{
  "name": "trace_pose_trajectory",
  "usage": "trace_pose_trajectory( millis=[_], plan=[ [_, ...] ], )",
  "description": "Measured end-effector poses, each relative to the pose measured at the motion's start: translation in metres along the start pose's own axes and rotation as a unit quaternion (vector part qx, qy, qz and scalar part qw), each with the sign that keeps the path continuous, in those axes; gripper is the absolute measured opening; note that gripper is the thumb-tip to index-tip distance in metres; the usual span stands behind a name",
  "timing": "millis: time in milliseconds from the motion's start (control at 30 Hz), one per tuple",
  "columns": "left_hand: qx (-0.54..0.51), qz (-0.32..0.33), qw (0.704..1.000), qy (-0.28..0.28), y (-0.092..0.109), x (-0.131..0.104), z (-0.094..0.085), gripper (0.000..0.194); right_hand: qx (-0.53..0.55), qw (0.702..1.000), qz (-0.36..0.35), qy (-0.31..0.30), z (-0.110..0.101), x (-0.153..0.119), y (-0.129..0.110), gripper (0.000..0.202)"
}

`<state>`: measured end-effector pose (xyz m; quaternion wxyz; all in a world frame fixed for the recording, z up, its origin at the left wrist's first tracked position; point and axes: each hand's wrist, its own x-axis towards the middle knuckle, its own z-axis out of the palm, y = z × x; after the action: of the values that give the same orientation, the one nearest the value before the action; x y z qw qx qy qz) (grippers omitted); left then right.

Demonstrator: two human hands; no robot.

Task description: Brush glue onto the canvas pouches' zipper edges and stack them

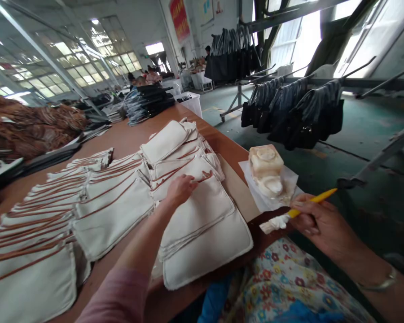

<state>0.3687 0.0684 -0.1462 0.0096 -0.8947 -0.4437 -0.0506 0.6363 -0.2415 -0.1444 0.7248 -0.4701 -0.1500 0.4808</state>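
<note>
My right hand (318, 217) grips a brush with a yellow handle (323, 196). Its bristle end (275, 223) is coated in thick white paste and points left, over the table's edge. Close by, a squarish tub (265, 159) crusted with white and yellowish paste rests on a white sheet (291, 181). My left hand (182, 189) lies over a stack of off-white pouch-like pieces (202, 208), fingers partly bent and apart, with nothing visible in them. Brown edging shows beside its fingertips. A larger off-white piece (208, 255) lies at the bottom front of that stack.
Overlapping rows of off-white pieces with brown edges (116, 206) cover the brown table (218, 132) on the left. Brown bundles (30, 121) and dark stacks (151, 101) lie farther back. Black bags (306, 116) hang from a rack on the right. People sit in the distance.
</note>
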Motion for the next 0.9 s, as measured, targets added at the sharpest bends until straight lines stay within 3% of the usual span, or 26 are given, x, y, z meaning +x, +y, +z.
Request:
trace_pose_trajectory(
  millis=[67,133,333,400,533,600,667,767,900],
  plan=[
    [0.005,-0.018,1.000,-0.001,0.023,0.002,0.021,0.030,0.012,1.000,-0.007,0.001,-0.002,-0.001,0.002,0.015],
    [0.015,-0.038,0.999,0.014,0.035,0.004,0.030,0.029,0.015,1.000,-0.009,-0.005,-0.005,-0.003,0.003,0.016],
    [0.039,-0.042,0.996,0.073,0.048,-0.011,0.016,0.017,0.019,0.999,-0.022,-0.017,-0.017,-0.010,-0.003,0.018],
    [0.037,-0.029,0.990,0.134,0.046,-0.029,0.005,0.021,0.020,0.999,-0.033,-0.016,-0.020,-0.011,-0.007,0.018],
    [0.006,0.029,0.948,0.318,0.033,-0.077,-0.012,0.021,0.016,0.999,-0.040,-0.026,-0.025,-0.014,-0.014,0.017],
    [-0.004,0.054,0.939,0.339,0.032,-0.097,-0.017,0.017,0.017,0.999,-0.037,-0.031,-0.024,-0.014,-0.015,0.016],
    [-0.006,0.066,0.944,0.322,0.035,-0.105,-0.021,0.016,0.021,0.999,-0.038,-0.029,-0.021,-0.015,-0.015,0.014],
    [-0.021,0.060,0.963,0.261,0.045,-0.092,-0.028,0.017,0.023,0.998,-0.045,-0.034,-0.013,-0.018,-0.015,0.018],
    [-0.052,0.020,0.998,0.015,0.048,-0.043,-0.031,0.016,0.016,0.997,-0.058,-0.049,-0.005,-0.026,-0.018,0.020]
  ],
)
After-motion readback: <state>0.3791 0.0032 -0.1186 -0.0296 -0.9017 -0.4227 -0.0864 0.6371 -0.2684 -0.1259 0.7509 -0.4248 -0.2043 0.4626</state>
